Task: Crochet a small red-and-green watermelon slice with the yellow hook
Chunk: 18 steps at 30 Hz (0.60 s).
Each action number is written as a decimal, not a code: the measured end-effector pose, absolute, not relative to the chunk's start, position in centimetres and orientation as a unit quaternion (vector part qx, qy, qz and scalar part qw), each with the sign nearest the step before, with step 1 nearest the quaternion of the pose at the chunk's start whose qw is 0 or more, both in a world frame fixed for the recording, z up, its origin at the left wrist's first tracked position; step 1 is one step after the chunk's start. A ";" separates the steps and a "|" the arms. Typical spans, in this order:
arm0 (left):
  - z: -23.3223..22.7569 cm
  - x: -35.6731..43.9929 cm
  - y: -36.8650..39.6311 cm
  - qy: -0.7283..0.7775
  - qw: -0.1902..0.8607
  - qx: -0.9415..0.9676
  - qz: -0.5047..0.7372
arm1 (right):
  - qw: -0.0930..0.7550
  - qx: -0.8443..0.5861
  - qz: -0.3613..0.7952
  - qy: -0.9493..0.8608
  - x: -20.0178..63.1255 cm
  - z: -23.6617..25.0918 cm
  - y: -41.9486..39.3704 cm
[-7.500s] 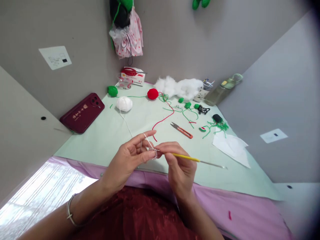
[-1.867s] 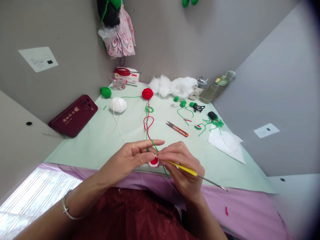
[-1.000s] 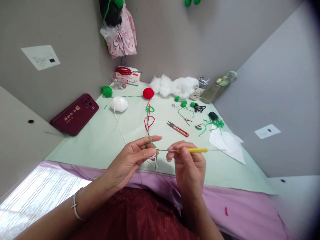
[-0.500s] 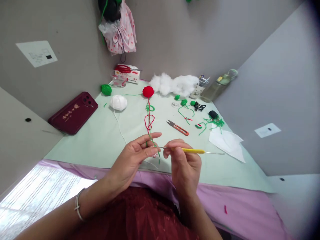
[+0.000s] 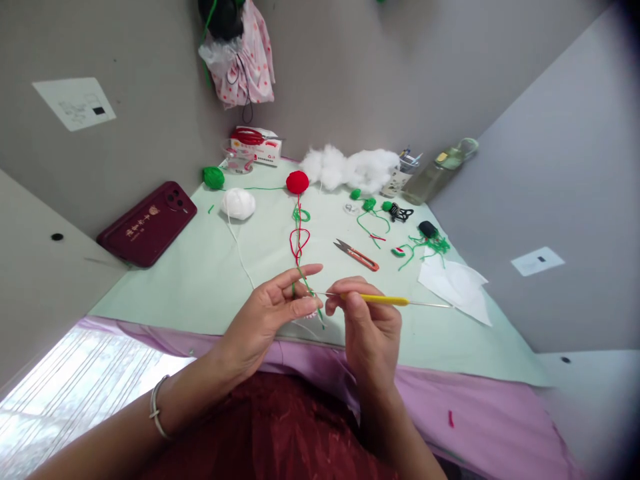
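Between thumb and fingers, my left hand (image 5: 270, 307) pinches a small white and pinkish crochet piece (image 5: 311, 315), mostly hidden by the thumb. Green yarn (image 5: 303, 275) runs over the raised index finger and around another finger of that hand. My right hand (image 5: 367, 327) is closed around the yellow handle of a crochet hook (image 5: 385, 300). The hook's thin metal tip reaches to the piece at my left fingertips; whether it passes through a stitch is too small to tell. A red yarn ball (image 5: 297, 182) and a white yarn ball (image 5: 239, 204) lie beyond the hands.
Orange thread snips (image 5: 356, 255) lie ahead of my right hand. White stuffing (image 5: 350, 168), a pen cup (image 5: 397, 179) and a bottle (image 5: 435, 175) line the back. A dark red phone (image 5: 147, 223) leans at left, near a green yarn ball (image 5: 213, 177). White sheets (image 5: 455, 290) lie at right.
Both hands keep nearly the same pose. The crochet piece and the green yarn end have shifted slightly at my left fingertips, and the hook has tilted a little.
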<state>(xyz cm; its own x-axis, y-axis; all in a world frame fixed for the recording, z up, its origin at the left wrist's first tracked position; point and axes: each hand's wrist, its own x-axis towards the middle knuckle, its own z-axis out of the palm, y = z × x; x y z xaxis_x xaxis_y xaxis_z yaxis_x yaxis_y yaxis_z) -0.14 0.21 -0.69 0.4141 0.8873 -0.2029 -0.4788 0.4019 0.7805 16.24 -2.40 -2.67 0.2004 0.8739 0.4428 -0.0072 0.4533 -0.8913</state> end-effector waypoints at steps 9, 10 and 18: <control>-1.5 -0.1 0.3 0.318 0.746 0.386 0.439 | 0.643 -0.387 0.278 -0.600 15.4 -2.5 -2.3; -1.5 -0.1 0.3 0.318 0.747 0.388 0.438 | 0.645 -0.386 0.280 -0.597 15.4 -2.6 -2.3; -1.1 -0.1 0.2 0.350 0.713 0.399 0.458 | 0.664 -0.393 0.316 -0.553 16.0 -2.9 -2.3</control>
<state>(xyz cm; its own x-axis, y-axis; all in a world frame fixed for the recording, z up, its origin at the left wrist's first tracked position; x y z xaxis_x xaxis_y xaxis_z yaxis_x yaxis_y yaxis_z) -0.14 0.18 -1.07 0.3357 0.9324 -0.1341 -0.3735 0.2624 0.8898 16.00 -2.29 -2.90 0.1890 0.8537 0.4853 0.0146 0.4917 -0.8706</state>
